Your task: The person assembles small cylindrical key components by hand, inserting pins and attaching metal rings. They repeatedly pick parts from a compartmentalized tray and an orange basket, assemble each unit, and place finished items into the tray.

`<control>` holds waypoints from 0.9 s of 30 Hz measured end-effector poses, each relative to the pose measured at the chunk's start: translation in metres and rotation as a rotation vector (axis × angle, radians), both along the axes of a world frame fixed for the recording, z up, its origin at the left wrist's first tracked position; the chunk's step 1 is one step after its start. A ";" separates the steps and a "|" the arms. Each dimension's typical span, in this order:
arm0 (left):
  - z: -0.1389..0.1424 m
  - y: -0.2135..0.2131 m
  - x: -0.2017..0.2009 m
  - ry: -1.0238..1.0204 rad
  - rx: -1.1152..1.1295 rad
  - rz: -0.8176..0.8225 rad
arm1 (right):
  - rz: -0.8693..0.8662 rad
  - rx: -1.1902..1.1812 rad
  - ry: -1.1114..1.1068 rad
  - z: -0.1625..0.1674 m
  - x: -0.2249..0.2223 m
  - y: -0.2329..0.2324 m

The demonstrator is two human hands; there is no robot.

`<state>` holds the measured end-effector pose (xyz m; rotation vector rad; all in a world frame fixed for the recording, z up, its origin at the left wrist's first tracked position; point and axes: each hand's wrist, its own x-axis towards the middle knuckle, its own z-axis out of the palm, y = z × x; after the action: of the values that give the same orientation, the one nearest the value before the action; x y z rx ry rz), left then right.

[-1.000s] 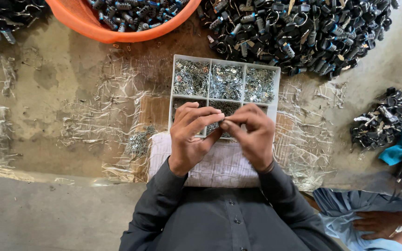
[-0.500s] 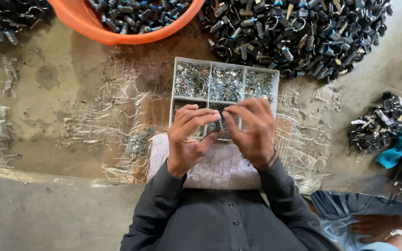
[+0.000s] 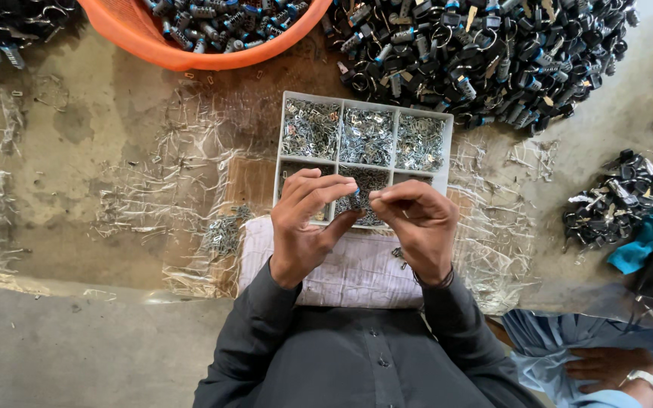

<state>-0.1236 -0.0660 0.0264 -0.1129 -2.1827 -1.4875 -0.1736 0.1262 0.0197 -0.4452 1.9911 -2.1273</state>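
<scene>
A large heap of black padlocks (image 3: 485, 53) lies beyond the far right corner of the grey compartment tray (image 3: 441, 151), spreading to the top right edge of view. An orange basin (image 3: 183, 49) holding more dark locks sits beyond the tray's far left corner, partly cut off by the frame. A smaller pile of locks (image 3: 614, 200) lies well to the right of the tray, with a blue cloth (image 3: 644, 245) just beside it. The tray itself is divided into six compartments, the three far ones filled with small bright metal parts; the near row is partly covered by the hands. A pale cloth (image 3: 357, 272) lies against the tray's near edge, under the wrists. A loose scatter of small metal pieces (image 3: 224, 234) rests just left of the tray's near left corner. The left hand (image 3: 307, 223) and right hand (image 3: 417, 227) meet over the tray's near middle compartment, fingertips of both pinched together on a small dark lock part (image 3: 360, 198) held between them, above the tray. Another person's hand (image 3: 606, 366) with a wristwatch rests at the lower right, well apart from the tray.
</scene>
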 end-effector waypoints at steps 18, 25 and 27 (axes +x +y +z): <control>-0.006 0.003 0.000 0.029 -0.049 0.022 | -0.033 0.129 0.097 -0.003 0.005 -0.003; -0.005 0.005 -0.001 0.048 -0.098 0.049 | -0.182 0.395 0.449 -0.001 0.009 -0.008; -0.005 0.005 -0.001 0.053 -0.100 0.052 | -0.119 0.351 0.389 -0.002 0.006 -0.007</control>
<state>-0.1250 -0.0611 0.0214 -0.1270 -2.2005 -1.3322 -0.1675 0.1190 0.0175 -0.7359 2.6010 -1.7964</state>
